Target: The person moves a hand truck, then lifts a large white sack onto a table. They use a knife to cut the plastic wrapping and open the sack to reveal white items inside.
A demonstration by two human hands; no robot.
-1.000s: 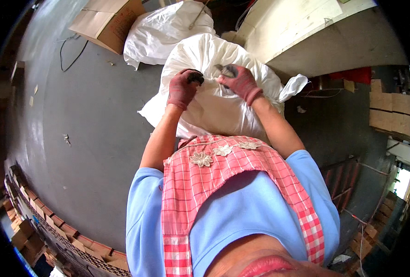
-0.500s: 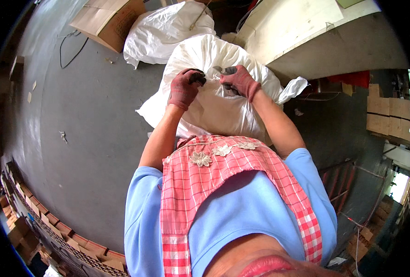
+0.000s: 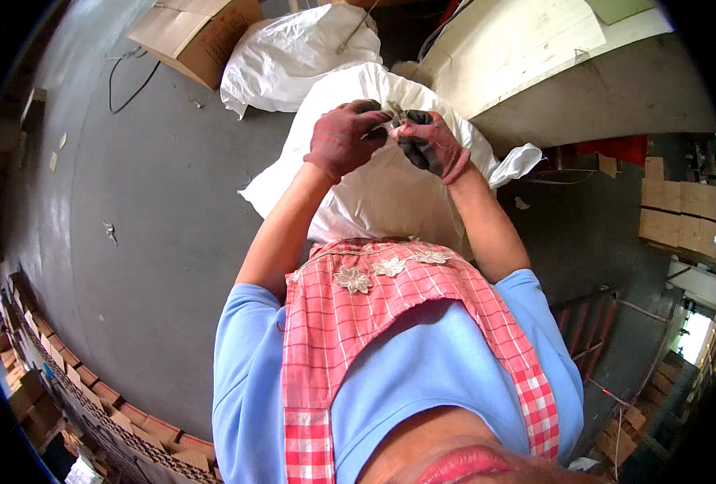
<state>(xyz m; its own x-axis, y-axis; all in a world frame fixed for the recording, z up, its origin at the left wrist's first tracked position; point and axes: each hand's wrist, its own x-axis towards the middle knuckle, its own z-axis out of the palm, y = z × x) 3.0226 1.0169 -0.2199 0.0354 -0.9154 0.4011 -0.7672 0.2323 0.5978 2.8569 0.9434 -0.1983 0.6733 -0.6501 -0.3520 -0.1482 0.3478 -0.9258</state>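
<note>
A large, full white sack [image 3: 374, 198] sits in front of me, its top bunched. Over that top, both my hands wear dark red gloves with black palms and fingers. My left hand [image 3: 346, 141] is closed, its fingertips reaching in beside the right hand. My right hand [image 3: 432, 145] is pinched close to the left one. A small greyish strip [image 3: 396, 108] shows between the fingertips, too small to tell its kind. What each hand pinches is mostly hidden by the gloves.
Behind the sack lies another white sack [image 3: 297, 56], with a cardboard box [image 3: 192, 36] left of it. A pale bench [image 3: 527, 56] stands at the far right. Stacked cartons [image 3: 680, 206] stand further right; a black cable [image 3: 136, 81] lies on the grey floor.
My left hand has moved right and turned, its back now showing, and its fingertips have come up to the right hand. The right hand has shifted slightly and stays closed.
</note>
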